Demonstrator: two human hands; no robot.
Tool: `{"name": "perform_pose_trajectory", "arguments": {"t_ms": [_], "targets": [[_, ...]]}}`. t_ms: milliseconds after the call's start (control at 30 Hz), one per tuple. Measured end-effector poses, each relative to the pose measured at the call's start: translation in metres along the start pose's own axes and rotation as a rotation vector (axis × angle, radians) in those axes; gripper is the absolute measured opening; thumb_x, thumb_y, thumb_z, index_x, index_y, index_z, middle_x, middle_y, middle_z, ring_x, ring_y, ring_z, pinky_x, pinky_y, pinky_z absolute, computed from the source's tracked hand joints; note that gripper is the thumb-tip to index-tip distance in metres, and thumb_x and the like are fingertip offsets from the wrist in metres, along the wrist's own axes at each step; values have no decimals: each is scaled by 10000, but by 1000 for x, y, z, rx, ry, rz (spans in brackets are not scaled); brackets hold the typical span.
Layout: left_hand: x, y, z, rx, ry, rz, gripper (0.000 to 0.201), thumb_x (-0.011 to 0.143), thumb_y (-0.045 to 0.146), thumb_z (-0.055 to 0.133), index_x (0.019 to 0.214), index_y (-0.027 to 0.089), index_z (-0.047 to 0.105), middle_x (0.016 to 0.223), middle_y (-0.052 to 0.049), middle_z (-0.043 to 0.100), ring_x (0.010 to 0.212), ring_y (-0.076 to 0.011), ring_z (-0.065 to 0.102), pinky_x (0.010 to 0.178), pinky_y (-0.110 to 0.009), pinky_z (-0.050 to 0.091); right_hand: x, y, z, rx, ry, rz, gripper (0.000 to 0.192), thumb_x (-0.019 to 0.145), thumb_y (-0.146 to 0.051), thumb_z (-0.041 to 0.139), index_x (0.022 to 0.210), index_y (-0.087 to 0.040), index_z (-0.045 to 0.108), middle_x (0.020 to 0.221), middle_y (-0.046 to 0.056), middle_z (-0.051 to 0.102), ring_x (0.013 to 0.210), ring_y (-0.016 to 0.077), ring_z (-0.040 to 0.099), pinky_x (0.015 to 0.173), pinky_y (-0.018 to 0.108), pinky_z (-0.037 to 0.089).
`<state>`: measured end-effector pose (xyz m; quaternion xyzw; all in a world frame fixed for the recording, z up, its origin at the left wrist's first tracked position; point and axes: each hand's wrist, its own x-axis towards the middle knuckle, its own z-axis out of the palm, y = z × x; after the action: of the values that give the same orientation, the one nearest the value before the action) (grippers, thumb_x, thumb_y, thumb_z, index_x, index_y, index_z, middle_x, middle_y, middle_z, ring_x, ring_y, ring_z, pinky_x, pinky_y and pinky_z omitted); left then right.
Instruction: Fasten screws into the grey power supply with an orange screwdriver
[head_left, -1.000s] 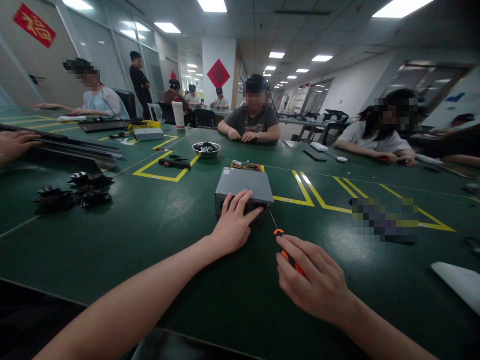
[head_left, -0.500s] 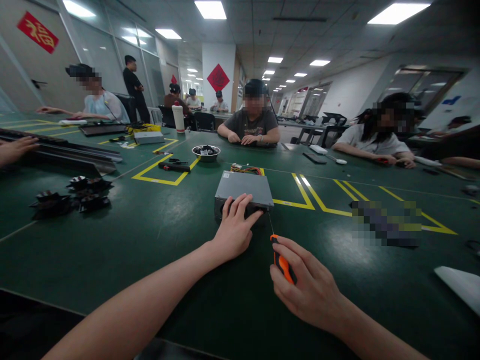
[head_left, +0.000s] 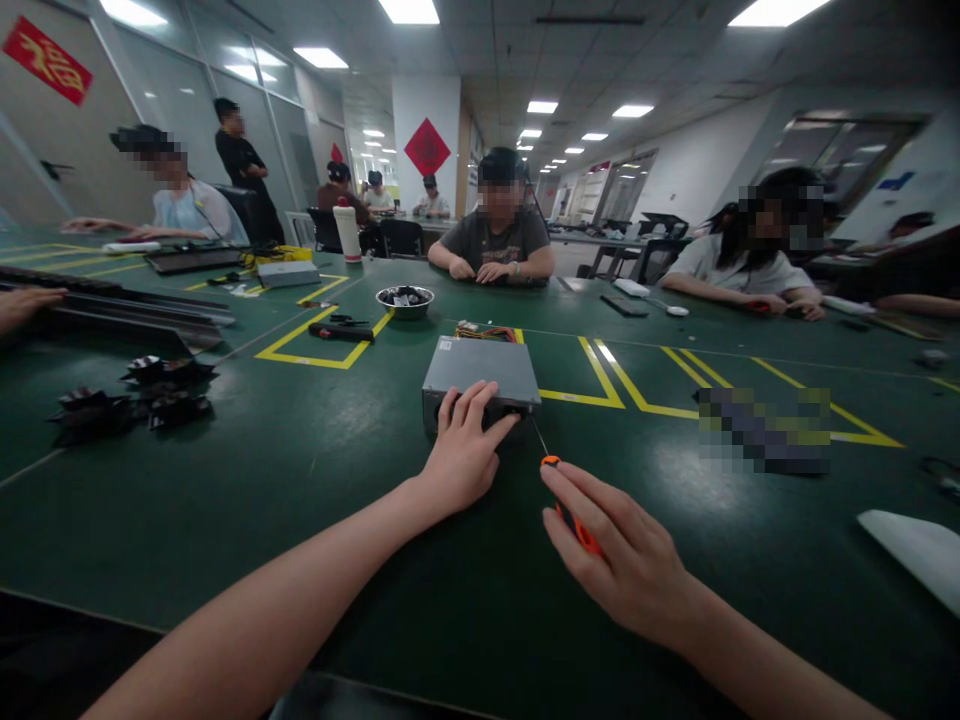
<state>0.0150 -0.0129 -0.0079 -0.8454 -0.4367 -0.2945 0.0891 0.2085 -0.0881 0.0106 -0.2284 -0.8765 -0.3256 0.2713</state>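
Observation:
A grey metal computer power supply (head_left: 480, 362) sits on the green table in front of me, its coloured cables (head_left: 487, 331) at the far side. My left hand (head_left: 461, 450) grips its near side, fingers over the top edge and thumb stretched to the right along the near face. My right hand (head_left: 619, 545) is closed around the orange and black handle of a screwdriver (head_left: 585, 535). The thin shaft points up and left to the near right corner of the power supply. Whether the tip sits in a screw is too small to tell.
Beyond the power supply stands a metal bowl (head_left: 405, 303) of small dark parts. A black tool (head_left: 341, 330) lies within yellow tape. Dark spiky parts (head_left: 161, 390) and long metal rails (head_left: 142, 310) are at left, a blurred dark object (head_left: 765, 430) at right. Co-workers sit around the table.
The view has shifted slightly, so everything appears a little further left and up. The screwdriver handle leans further right and my right hand has turned a little. My left hand stays on the power supply.

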Motion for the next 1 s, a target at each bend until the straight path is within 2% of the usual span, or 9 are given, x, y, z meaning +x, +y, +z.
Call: {"name": "perform_pose_trajectory", "arguments": {"t_ms": [100, 267, 367, 433, 533, 600, 667, 767, 1000], "targets": [[0, 0, 0, 2, 3, 0, 558, 654, 57, 512, 1178, 246, 510, 1393, -84, 257, 1307, -286, 189, 1073, -517, 111, 3, -1, -1, -63, 20, -39, 254, 751, -178, 603, 1001, -212, 573, 1132, 116, 595, 1077, 225, 542, 784, 289, 508], [1, 0, -1, 3, -8, 4, 564, 656, 56, 514, 1187, 244, 505, 1392, -88, 250, 1309, -294, 182, 1075, -517, 106, 3, 2, -3, -129, 79, 41, 147, 731, -155, 627, 863, -217, 604, 958, 57, 664, 913, 164, 606, 726, 238, 502], [0, 0, -1, 4, -10, 3, 560, 658, 54, 508, 1186, 241, 506, 1388, -97, 250, 1310, -293, 182, 1075, -515, 103, 2, 0, -4, -94, 43, 56, 139, 741, -146, 609, 871, -194, 599, 977, 86, 655, 937, 203, 594, 748, 300, 501], [1, 1, -1, 2, -6, 2, 556, 662, 52, 500, 1185, 242, 505, 1389, -93, 253, 1310, -290, 182, 1073, -519, 105, 2, -3, -4, -72, -16, 34, 195, 761, -156, 579, 953, -189, 588, 1059, 116, 622, 1000, 237, 568, 773, 342, 495], [1, 1, -1, 2, 4, -3, 549, 664, 48, 494, 1177, 243, 509, 1391, -86, 254, 1310, -286, 182, 1071, -524, 111, 2, -6, -2, -122, -50, 26, 322, 770, -169, 572, 1087, -216, 541, 1137, 133, 572, 1025, 231, 553, 757, 314, 497], [1, 1, -1, 5, 1, -1, 551, 664, 46, 494, 1177, 245, 509, 1390, -86, 250, 1310, -283, 185, 1070, -524, 115, 2, -4, -2, -176, -1, 56, 336, 748, -163, 602, 1070, -241, 543, 1095, 111, 585, 967, 203, 575, 725, 279, 496], [1, 0, -2, 8, -9, 8, 555, 666, 50, 496, 1186, 243, 503, 1387, -93, 248, 1311, -281, 185, 1071, -523, 114, 1, -2, -3, -196, 34, 95, 265, 730, -148, 623, 975, -235, 575, 1025, 85, 611, 892, 177, 590, 708, 261, 492], [0, 0, -3, 14, -15, 9, 545, 671, 63, 501, 1188, 237, 504, 1382, -102, 252, 1313, -286, 179, 1071, -524, 109, 1, -3, -6, -178, 9, 141, 148, 741, -127, 603, 873, -194, 596, 962, 84, 632, 864, 177, 591, 715, 274, 488], [1, 2, -3, 11, -4, -7, 552, 658, 63, 514, 1180, 243, 511, 1379, -91, 268, 1306, -287, 190, 1072, -517, 115, 11, -16, -11, -184, -65, 174, 243, 778, -43, 499, 1003, -117, 555, 995, 168, 614, 931, 236, 578, 736, 327, 492]]}}
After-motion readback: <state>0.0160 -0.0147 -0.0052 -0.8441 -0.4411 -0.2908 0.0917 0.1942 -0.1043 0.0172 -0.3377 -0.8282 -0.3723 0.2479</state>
